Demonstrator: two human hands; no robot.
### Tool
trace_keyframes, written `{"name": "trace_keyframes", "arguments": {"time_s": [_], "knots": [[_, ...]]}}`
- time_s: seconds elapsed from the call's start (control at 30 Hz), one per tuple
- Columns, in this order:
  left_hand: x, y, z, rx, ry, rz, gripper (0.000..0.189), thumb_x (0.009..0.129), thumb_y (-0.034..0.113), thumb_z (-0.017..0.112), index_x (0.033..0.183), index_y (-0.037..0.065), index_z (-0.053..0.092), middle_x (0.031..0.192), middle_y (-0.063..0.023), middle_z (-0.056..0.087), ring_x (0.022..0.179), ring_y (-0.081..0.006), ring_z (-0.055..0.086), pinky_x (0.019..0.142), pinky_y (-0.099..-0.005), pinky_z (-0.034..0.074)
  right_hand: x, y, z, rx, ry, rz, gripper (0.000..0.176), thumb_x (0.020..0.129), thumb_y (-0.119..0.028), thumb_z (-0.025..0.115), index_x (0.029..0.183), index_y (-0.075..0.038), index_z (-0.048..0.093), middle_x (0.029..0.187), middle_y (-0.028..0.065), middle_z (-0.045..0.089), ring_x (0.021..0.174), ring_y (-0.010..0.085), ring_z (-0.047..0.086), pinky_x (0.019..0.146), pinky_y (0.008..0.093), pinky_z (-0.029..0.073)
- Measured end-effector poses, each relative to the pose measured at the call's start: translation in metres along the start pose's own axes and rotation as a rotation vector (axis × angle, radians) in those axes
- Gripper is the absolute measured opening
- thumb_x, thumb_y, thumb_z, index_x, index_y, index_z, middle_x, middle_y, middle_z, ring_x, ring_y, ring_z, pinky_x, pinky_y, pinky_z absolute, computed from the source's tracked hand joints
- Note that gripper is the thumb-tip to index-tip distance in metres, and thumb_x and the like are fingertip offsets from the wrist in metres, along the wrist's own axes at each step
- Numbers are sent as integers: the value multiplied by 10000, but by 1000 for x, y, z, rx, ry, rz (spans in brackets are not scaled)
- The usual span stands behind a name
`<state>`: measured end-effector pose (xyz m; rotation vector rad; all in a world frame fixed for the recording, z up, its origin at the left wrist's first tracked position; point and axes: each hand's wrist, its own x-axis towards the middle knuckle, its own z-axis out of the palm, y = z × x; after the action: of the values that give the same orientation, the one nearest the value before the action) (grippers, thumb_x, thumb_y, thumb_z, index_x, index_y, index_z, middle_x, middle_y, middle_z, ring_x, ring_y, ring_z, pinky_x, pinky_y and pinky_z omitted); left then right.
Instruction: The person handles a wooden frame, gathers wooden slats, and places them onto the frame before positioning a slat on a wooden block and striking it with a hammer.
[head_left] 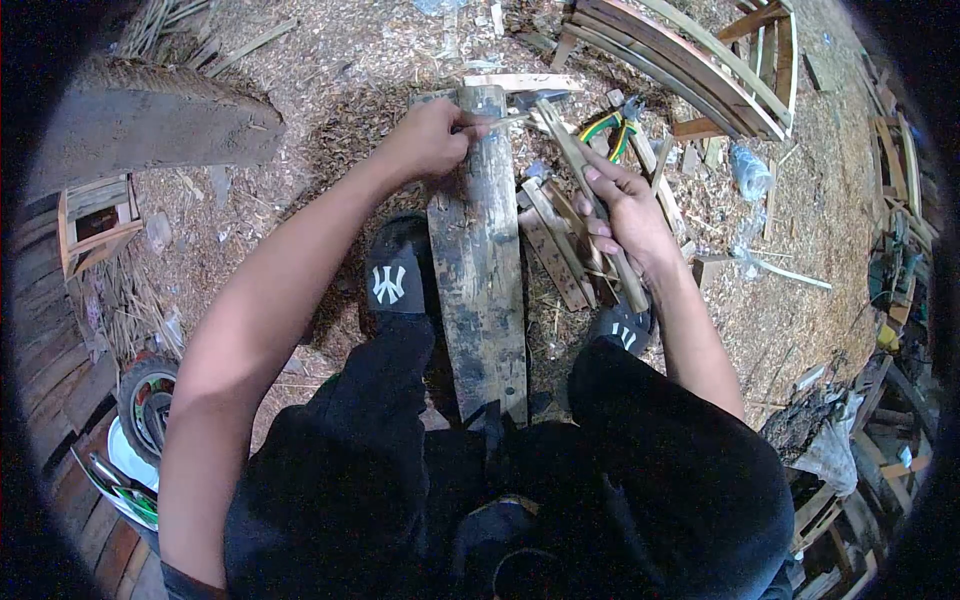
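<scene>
My left hand point(432, 140) is closed at the far end of a worn wooden plank point(475, 270) that runs between my legs. A thin pale sliver point(512, 119) reaches rightward from its fingertips over the plank. My right hand point(628, 212) is wrapped round a narrow wooden stick point(575, 158), held slanting, its upper end close to the tip of the sliver. Just beyond that hand, pliers with green and yellow handles point(620, 128) lie among wood scraps. Several short wood offcuts point(553, 235) lie below the stick, right of the plank.
Wood chips point(330, 60) cover the ground. A thick timber beam point(170, 125) juts in from the left. Curved slatted wooden frames point(690, 60) stand at the top right. A crumpled plastic bottle point(750, 172) lies to the right, and a small wheel point(148, 405) is at the lower left.
</scene>
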<state>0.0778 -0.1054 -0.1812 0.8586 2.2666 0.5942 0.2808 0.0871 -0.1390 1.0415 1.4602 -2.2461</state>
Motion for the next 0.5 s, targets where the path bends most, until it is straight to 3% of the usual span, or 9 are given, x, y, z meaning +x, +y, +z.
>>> {"name": "trace_keyframes", "arguments": {"time_s": [0.27, 0.33, 0.5], "knots": [[-12, -6, 7, 131, 31, 58, 311, 902, 238, 634, 1192, 229, 745, 883, -214, 723, 821, -362, 719, 789, -469, 559, -1, 9, -3, -21, -9, -9, 448, 1079, -174, 461, 1527, -172, 447, 757, 5, 516, 515, 69, 388, 389, 201, 304], [-14, -3, 5, 72, 36, 51, 272, 897, 270, 646, 1115, 163, 769, 903, -226, 721, 840, -399, 710, 808, -502, 557, -1, 13, -1, -46, 91, -87, 447, 1079, -179, 466, 1525, -179, 452, 750, 1, 513, 506, 71, 382, 389, 205, 306], [-11, -7, 6, 182, 58, 52, 283, 898, 304, 654, 980, 57, 765, 911, -247, 715, 874, -436, 697, 824, -525, 551, -6, 14, -6, -119, 60, -29, 442, 1076, -186, 477, 1518, -185, 464, 727, -10, 501, 496, 70, 390, 383, 211, 310]]}}
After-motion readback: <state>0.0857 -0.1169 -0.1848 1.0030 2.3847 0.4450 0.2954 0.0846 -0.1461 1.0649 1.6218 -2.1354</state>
